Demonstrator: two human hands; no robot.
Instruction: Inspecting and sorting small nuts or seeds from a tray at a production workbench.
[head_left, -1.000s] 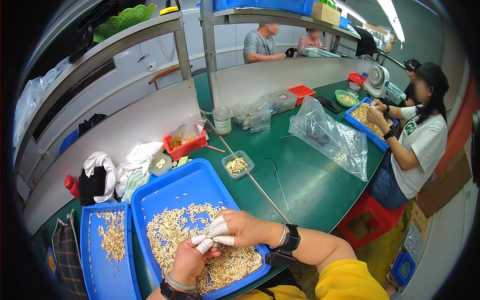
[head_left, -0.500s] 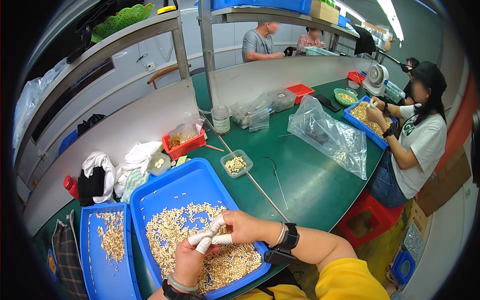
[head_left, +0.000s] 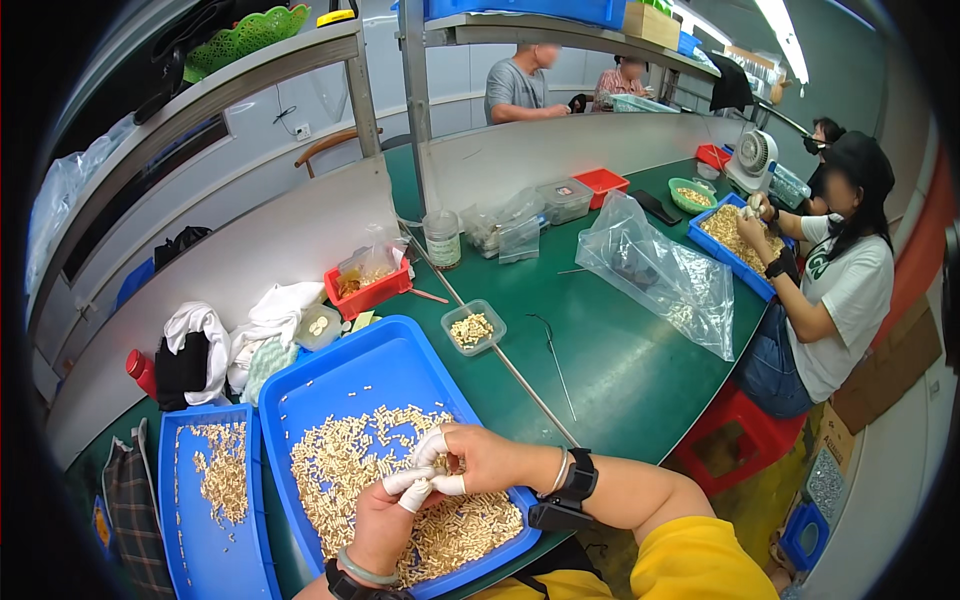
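Note:
Both hands meet over a large blue tray, which holds a wide spread of small gold-coloured cylindrical pieces. White finger covers wrap several fingertips. My left hand is closed in a pinch, its thumb and finger against the tips of the other hand. From the right reaches my right hand, also pinched, with its fingers curled inward. Whatever lies between the fingertips is hidden or too small to make out. More gold pieces lie in a narrower blue tray to the left.
A clear tub of gold pieces stands beyond the tray. A red bin, white cloths and a jar sit farther back. A thin hooked tool and plastic bag lie rightward. A co-worker sits at right.
My fingertips have shifted slightly to the right and the fingers have changed their angle, still pressed together. At the right, the co-worker's hands and head have moved a little.

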